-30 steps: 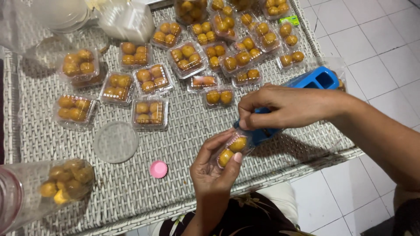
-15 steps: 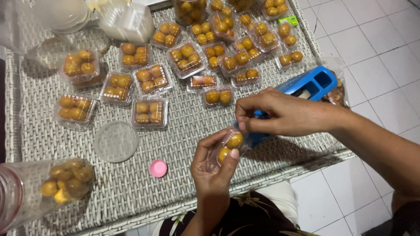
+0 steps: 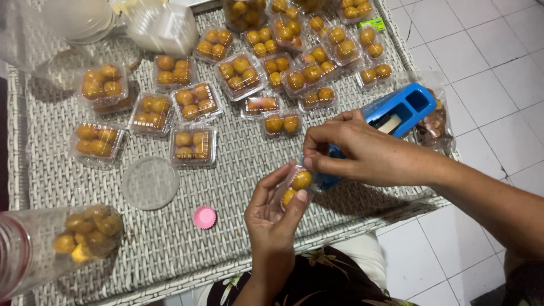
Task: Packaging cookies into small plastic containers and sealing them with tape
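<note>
My left hand [image 3: 273, 211] holds a small clear plastic box [image 3: 297, 184] with two golden round cookies in it, just above the near edge of the woven table [image 3: 238, 170]. My right hand [image 3: 356, 150] hovers right over it, fingertips pinched at the box's top edge. Behind my right hand lies a blue tape dispenser [image 3: 396, 116], partly hidden by the hand.
Several filled clear cookie boxes [image 3: 192, 144] cover the table's far half. A round clear lid [image 3: 151, 182] and a pink paper cup [image 3: 204, 217] lie near the front. A clear jar of cookies [image 3: 62, 241] lies at front left. White tiled floor at right.
My right hand has shifted left and down from the blue dispenser onto the top of the small box. My left hand has kept the box nearly still.
</note>
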